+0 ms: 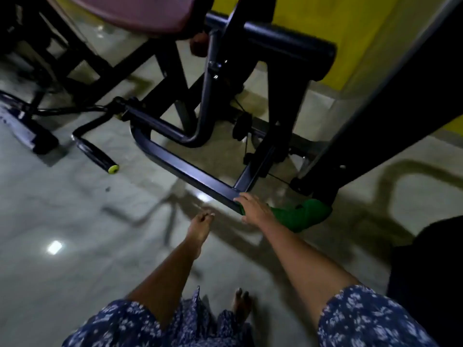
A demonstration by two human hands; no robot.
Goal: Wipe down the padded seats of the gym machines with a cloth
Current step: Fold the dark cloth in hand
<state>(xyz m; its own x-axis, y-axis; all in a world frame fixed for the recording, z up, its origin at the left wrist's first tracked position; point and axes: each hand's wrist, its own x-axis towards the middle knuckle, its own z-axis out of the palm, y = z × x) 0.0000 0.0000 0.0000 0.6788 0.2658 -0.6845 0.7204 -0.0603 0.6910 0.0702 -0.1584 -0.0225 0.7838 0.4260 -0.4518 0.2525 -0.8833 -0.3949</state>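
A maroon padded seat (140, 13) is at the top of the view, above the dark machine frame. My right hand (253, 207) presses a green cloth (300, 214) against the near end of the frame's low base bar (190, 171), close to the floor. The cloth trails to the right of the hand, toward the foot of a black upright. My left hand (200, 222) hangs just left of the bar end, fingers loosely extended and holding nothing. It touches neither the bar nor the cloth.
A black roller pad (288, 43) sticks out above the base. A loose black handle with a yellow tip (100, 156) lies on the glossy floor to the left. A slanted black beam (390, 116) crosses the right side. My bare foot (241, 306) stands below.
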